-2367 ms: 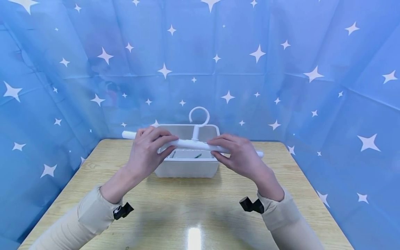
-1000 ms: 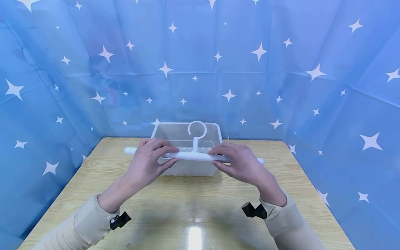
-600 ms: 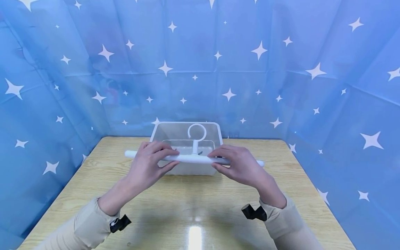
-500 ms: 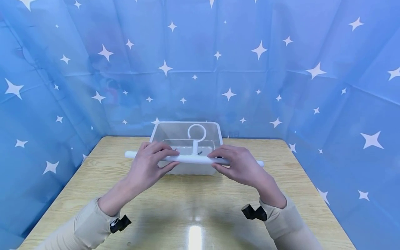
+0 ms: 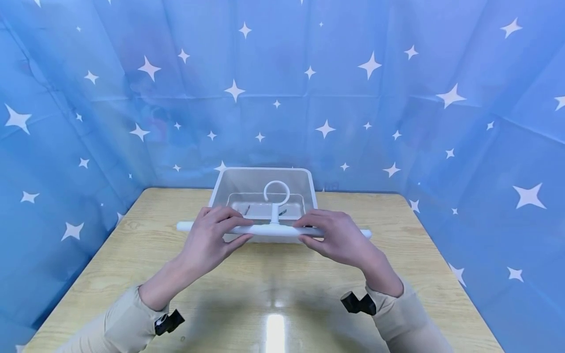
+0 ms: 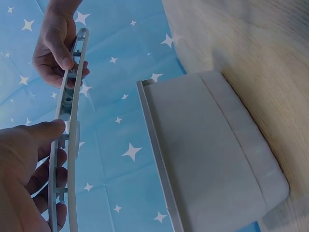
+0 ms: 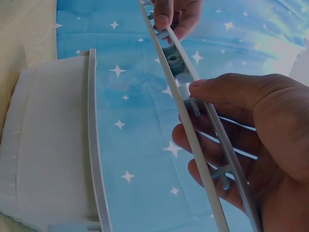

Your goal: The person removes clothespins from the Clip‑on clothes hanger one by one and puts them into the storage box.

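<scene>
A white plastic hanger with a ring-like hook spans both hands in the head view, its bar roughly level and the hook upward. My left hand pinches the bar left of the hook, thumb below and fingers above. On the other side my right hand grips it the same way. Both wrist views show the ribbed, hollow underside of the hanger, with thumb and fingers around it. Behind the bar, a white bin stands on the table, its front wall partly hidden by the hanger.
Inside the bin lie a couple of small dark slim objects on the bottom. The wooden table carries a bright light reflection near its front. Blue star-patterned cloth surrounds the back and sides.
Both hands have brought the hanger lower and nearer in the head view, so its hook now sits in front of the bin's inside instead of above the rim. The grips are unchanged.
</scene>
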`<state>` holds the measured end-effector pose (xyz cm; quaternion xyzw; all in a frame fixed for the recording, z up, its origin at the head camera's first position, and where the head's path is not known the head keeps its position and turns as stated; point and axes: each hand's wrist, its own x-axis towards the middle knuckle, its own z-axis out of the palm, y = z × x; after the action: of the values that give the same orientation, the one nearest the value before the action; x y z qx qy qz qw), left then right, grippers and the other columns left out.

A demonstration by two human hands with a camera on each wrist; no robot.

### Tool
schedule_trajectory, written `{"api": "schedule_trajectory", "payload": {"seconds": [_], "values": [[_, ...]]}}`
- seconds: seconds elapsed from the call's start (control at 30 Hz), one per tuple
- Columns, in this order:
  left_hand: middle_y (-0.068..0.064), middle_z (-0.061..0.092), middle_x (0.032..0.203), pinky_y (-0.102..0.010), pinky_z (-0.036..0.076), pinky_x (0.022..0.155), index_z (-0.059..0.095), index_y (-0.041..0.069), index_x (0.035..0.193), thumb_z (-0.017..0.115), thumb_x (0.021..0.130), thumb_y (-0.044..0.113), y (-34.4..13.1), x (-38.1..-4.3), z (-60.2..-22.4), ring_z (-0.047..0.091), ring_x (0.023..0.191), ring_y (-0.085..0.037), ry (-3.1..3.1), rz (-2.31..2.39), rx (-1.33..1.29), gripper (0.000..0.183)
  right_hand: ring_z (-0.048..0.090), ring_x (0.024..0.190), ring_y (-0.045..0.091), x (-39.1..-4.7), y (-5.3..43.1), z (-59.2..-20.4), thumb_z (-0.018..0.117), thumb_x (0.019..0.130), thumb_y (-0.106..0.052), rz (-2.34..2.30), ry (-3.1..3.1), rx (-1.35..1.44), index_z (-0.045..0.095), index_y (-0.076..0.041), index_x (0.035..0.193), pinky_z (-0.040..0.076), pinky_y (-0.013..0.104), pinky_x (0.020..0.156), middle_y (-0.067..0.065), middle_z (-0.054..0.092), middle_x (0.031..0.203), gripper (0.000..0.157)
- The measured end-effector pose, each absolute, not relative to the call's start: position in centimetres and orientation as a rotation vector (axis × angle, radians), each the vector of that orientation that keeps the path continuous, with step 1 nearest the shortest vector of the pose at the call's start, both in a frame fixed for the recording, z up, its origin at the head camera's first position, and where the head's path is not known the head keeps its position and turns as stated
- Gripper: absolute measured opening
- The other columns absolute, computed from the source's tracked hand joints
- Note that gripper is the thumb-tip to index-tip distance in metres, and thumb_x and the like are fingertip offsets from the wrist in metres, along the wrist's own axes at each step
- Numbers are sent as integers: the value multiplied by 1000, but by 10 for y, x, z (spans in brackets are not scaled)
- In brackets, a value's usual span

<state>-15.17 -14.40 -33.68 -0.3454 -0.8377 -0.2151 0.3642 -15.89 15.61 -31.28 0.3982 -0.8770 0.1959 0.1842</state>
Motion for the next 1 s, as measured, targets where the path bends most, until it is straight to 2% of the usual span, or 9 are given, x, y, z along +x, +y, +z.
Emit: {"api": "schedule_trajectory", "payload": {"seconds": [0.33, 1.0], "values": [[4, 70, 91, -34, 38, 73, 79, 19, 99, 90, 71, 26, -145, -150, -343, 63, 81, -12, -2176, -569, -893, 31, 61, 78, 2, -158, 154, -316, 77, 88, -23, 547, -2469, 1141, 74, -21, 107, 53, 29, 72, -9, 71, 99, 19], [5, 69, 92, -36, 49, 76, 78, 17, 95, 90, 72, 22, -148, -143, -367, 63, 84, -13, -2214, -627, -914, 27, 62, 80, 1, -153, 150, -340, 77, 88, -22, 590, -2534, 1138, 73, -24, 105, 52, 26, 72, -12, 70, 96, 18]]}}
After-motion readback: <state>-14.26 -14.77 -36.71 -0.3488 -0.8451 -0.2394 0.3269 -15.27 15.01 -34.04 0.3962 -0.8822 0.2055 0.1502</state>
